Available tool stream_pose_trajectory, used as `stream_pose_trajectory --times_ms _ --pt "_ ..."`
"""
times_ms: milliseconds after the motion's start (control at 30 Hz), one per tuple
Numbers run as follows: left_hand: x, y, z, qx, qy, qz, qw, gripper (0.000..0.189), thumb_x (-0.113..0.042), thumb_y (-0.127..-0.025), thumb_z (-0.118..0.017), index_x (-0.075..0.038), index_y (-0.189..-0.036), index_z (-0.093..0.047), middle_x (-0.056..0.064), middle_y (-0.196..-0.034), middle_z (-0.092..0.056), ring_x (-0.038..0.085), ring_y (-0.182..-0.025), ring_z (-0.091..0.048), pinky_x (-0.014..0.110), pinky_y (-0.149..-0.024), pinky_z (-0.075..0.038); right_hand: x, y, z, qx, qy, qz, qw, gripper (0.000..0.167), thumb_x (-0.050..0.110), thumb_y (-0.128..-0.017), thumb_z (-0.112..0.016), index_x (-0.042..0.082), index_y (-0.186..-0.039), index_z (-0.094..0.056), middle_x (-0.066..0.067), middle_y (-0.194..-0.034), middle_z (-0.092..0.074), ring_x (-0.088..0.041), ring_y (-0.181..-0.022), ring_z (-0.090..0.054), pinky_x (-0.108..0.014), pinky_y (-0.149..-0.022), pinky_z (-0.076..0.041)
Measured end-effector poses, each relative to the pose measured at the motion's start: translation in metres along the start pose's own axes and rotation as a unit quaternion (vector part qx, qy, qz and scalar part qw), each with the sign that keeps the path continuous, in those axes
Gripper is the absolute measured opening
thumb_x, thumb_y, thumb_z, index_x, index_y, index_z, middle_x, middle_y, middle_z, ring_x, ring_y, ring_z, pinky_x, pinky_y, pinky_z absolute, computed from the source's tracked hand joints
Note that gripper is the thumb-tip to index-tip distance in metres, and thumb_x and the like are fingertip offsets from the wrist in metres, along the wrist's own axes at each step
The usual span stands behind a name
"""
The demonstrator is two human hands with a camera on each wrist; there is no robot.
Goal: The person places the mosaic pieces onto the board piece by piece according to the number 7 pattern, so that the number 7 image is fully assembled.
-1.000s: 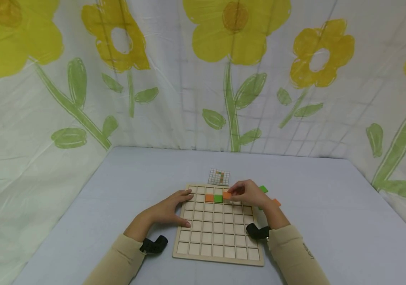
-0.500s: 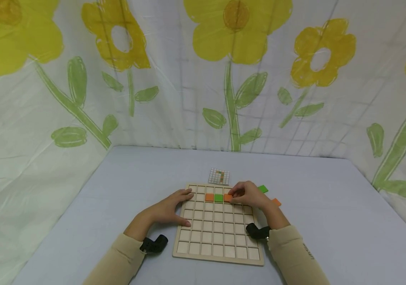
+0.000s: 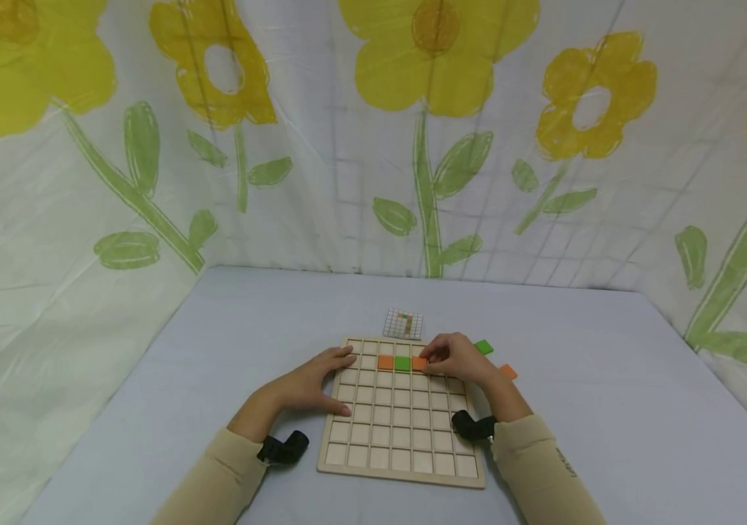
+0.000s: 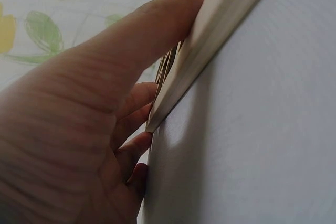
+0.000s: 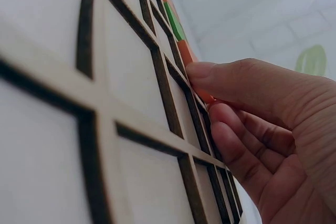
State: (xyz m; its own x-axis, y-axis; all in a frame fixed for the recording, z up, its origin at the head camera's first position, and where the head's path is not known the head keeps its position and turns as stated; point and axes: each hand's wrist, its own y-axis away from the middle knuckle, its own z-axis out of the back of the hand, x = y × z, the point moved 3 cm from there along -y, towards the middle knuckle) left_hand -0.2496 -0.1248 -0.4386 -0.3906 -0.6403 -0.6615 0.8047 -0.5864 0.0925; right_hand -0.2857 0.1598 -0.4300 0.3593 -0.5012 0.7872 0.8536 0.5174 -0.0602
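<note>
A wooden grid board lies on the table, its square cells framed by thin ridges. In its second row from the far edge sit an orange tile and, to its right, a green tile. My right hand pinches another orange tile at the cell just right of the green one; in the right wrist view the thumb presses on this tile's edge. My left hand rests on the board's left edge with fingers spread, thumb lying over the rim in the left wrist view.
Just beyond the board's far edge lies a small card printed with a coloured grid. Right of the board, past my right hand, are a loose green tile and a loose orange tile. A flowered curtain hangs behind the table.
The orange tile in my right hand has come down from slightly raised and overlapping the green tile to level in the row beside it. My left hand has stayed in place.
</note>
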Motion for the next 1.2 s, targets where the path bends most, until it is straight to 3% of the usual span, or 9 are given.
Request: stream_pose_trajectory --times_ms 167,467,700,933,1200 --pt "-0.0003 -0.0002 0.0007 0.001 0.0 0.0 1.0 0.093 -0.045 -0.069 -0.079 -0.012 -0.145 -0.035 0.004 -0.156 -0.018 0.032 -0.144 -0.013 0.054 -0.113 -0.021 0.0005 -0.0005 0.0008 0.002 -0.005 0.001 1.0 0.024 0.011 -0.079 -0.074 -0.003 -0.098 -0.068 -0.018 -0.093 -0.065 -0.014 -0.079 -0.061 -0.022 -0.067 -0.053" --pt "0.0 -0.0013 0.0007 0.002 -0.003 -0.002 1.0 0.093 -0.045 -0.07 -0.079 -0.012 -0.145 -0.034 0.005 -0.156 -0.018 0.032 -0.144 -0.013 0.054 -0.113 -0.021 -0.0019 -0.0009 0.0009 0.002 -0.003 -0.002 1.0 0.023 0.011 -0.08 -0.073 -0.002 -0.097 -0.068 -0.015 -0.091 -0.065 -0.006 -0.076 -0.059 -0.023 -0.068 -0.053" --pt "-0.0007 -0.0013 0.0009 0.0 -0.002 -0.001 1.0 0.093 -0.044 -0.07 -0.079 -0.012 -0.145 -0.035 0.005 -0.156 -0.019 0.032 -0.144 -0.013 0.054 -0.112 -0.021 -0.0019 -0.0018 0.0012 0.005 -0.007 0.005 0.9999 0.024 0.011 -0.08 -0.073 -0.004 -0.098 -0.067 -0.018 -0.094 -0.064 -0.014 -0.078 -0.06 -0.023 -0.067 -0.052" --pt "0.0011 -0.001 -0.0002 0.0 -0.002 0.005 1.0 0.093 -0.044 -0.069 -0.079 -0.013 -0.145 -0.035 0.004 -0.156 -0.019 0.031 -0.144 -0.013 0.053 -0.113 -0.022 -0.0025 -0.0012 0.0 0.006 0.004 0.0 1.0 0.023 0.014 -0.08 -0.074 0.001 -0.098 -0.068 -0.013 -0.091 -0.066 -0.006 -0.076 -0.06 -0.023 -0.068 -0.053" --pt "0.0015 0.0013 -0.0007 0.001 0.0 0.016 0.9999 0.094 -0.046 -0.068 -0.08 -0.016 -0.145 -0.035 0.001 -0.156 -0.018 0.029 -0.145 -0.012 0.053 -0.113 -0.021 -0.0013 -0.0007 -0.0007 0.011 0.002 -0.003 0.9999 0.023 0.014 -0.079 -0.074 0.002 -0.099 -0.069 -0.012 -0.093 -0.066 -0.006 -0.077 -0.06 -0.023 -0.069 -0.053"
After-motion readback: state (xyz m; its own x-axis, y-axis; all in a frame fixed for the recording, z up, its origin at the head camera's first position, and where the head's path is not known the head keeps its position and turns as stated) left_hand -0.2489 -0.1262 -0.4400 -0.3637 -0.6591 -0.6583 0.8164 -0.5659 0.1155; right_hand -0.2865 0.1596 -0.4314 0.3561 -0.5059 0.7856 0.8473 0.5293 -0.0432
